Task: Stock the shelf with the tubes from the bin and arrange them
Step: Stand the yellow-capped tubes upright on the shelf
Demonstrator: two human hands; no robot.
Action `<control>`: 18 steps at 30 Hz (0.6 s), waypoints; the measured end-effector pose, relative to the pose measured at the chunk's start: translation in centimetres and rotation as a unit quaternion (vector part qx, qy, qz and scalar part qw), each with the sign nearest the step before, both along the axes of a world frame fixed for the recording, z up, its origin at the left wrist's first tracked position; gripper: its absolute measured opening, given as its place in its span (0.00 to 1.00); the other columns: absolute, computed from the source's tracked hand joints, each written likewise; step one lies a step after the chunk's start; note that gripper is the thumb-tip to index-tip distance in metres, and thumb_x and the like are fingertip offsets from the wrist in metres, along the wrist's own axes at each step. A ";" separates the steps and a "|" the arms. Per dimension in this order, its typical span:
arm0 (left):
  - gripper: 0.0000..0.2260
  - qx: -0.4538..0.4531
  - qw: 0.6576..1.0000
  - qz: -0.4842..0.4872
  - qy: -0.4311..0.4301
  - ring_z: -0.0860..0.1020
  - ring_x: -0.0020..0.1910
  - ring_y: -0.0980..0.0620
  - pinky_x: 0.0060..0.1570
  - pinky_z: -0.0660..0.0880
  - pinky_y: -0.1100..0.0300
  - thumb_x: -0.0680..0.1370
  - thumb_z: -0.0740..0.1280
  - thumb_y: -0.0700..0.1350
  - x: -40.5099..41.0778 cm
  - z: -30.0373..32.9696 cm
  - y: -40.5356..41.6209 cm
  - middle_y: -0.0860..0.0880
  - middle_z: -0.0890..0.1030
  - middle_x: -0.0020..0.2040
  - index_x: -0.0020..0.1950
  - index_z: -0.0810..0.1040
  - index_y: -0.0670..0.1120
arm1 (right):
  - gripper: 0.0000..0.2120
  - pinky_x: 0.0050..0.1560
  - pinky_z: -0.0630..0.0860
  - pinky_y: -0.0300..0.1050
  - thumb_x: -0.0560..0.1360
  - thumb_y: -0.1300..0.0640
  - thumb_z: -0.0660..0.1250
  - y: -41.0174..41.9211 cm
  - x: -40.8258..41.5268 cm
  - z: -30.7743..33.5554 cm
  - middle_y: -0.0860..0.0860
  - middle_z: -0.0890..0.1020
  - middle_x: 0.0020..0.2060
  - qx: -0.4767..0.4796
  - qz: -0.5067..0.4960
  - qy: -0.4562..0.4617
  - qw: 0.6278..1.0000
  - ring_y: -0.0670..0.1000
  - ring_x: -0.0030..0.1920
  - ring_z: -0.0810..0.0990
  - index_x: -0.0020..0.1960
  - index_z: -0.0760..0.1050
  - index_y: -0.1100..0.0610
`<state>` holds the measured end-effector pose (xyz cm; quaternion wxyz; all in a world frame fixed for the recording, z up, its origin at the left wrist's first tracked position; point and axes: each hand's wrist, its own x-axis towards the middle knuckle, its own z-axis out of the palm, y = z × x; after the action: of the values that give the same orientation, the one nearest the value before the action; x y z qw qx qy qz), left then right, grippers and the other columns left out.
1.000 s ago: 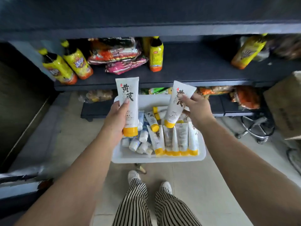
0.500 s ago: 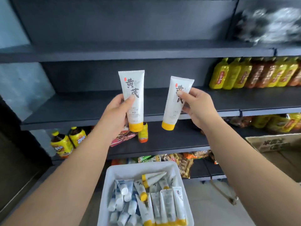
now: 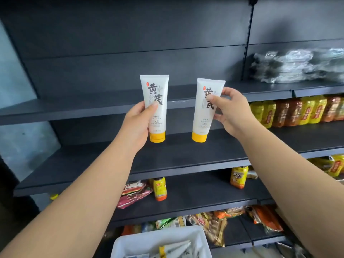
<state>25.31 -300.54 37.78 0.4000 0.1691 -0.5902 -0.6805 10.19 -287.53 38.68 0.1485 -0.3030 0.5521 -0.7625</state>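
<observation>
Fingers of left hand (image 3: 138, 120) wrapped round left tube (image 3: 155, 101), thumb across its front; fingers of right hand (image 3: 231, 112) pinching right tube (image 3: 205, 116) at its edge. Both tubes white, yellow caps down, upright, apart, held before the dark shelf (image 3: 186, 155). White bin (image 3: 130, 244) low in view, more tubes inside. Yellow drink bottles (image 3: 290, 110) far right on same shelf level.
</observation>
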 end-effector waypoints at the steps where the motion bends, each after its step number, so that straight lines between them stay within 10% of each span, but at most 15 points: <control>1: 0.06 -0.002 1.000 0.007 0.001 0.79 0.49 0.54 0.56 0.76 0.54 0.79 0.61 0.39 -1.1 0.1 0.2 0.51 0.80 0.48 0.52 0.76 0.46 | 0.07 0.44 0.78 0.46 0.74 0.65 0.67 0.3 -1.2 0.2 0.48 0.82 0.40 -0.005 0.007 0.002 1.000 0.46 0.39 0.81 0.46 0.71 0.54; 18: 0.06 0.001 0.997 0.056 0.055 0.80 0.49 0.54 0.42 0.78 0.61 0.79 0.62 0.40 -20.3 2.9 5.9 0.51 0.81 0.50 0.51 0.77 0.48 | 0.07 0.47 0.81 0.51 0.72 0.68 0.67 4.8 -22.3 4.5 0.49 0.83 0.37 -0.067 0.102 0.018 0.992 0.49 0.38 0.82 0.45 0.75 0.57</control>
<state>5.04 -294.62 40.67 0.4695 0.1648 -0.5558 -0.6659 -12.14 -282.77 43.20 0.1948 -0.3802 0.4685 -0.7733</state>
